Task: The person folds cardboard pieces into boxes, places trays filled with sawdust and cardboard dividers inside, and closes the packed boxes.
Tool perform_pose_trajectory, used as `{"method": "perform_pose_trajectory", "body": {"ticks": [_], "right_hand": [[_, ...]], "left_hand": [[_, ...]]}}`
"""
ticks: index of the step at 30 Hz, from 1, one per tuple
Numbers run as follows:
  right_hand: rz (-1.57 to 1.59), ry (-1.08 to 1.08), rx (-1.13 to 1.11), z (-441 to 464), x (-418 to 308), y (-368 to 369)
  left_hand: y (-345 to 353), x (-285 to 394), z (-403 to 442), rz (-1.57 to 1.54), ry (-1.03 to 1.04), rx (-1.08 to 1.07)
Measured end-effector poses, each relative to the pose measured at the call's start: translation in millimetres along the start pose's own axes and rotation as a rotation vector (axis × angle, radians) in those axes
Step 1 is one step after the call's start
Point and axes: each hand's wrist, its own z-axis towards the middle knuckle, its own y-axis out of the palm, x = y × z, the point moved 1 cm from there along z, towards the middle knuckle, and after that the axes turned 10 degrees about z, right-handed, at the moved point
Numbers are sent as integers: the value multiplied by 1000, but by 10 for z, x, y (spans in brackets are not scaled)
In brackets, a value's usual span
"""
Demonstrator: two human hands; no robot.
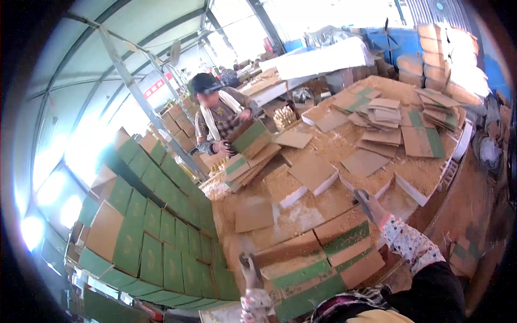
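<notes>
As loose tan crumbs (335,146) litter the flat brown desk (297,218), the green-and-brown cardboard cartons (319,264) at five o'clock could slip if pushed unevenly; I cannot tell either grip, left hand (251,270) or right hand (368,205).

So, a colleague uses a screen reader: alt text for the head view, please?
A person's left hand and right hand are spread apart near green-banded cardboard boxes, at a table strewn with brown crumbs and flat cardboard. Beyond, another person holds a cardboard piece; green boxes are stacked to the left.
</notes>
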Motion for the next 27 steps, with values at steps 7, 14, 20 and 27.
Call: {"method": "perform_pose_trajectory", "body": {"ticks": [7,14,20,27], "right_hand": [[-133,-408,242,-400,-211,459],[46,-207,-14,233,226,258],[-1199,-479,-23,192,470,280],[-990,81,-959,836,-310,369]], "left_hand": [[115,-33,295,109,-353,-55],[1117,900,-466,1325,248,-935],[1173,319,-585,1139,304,-1441],[1133,-140,-601,484,-162,-506]]}}
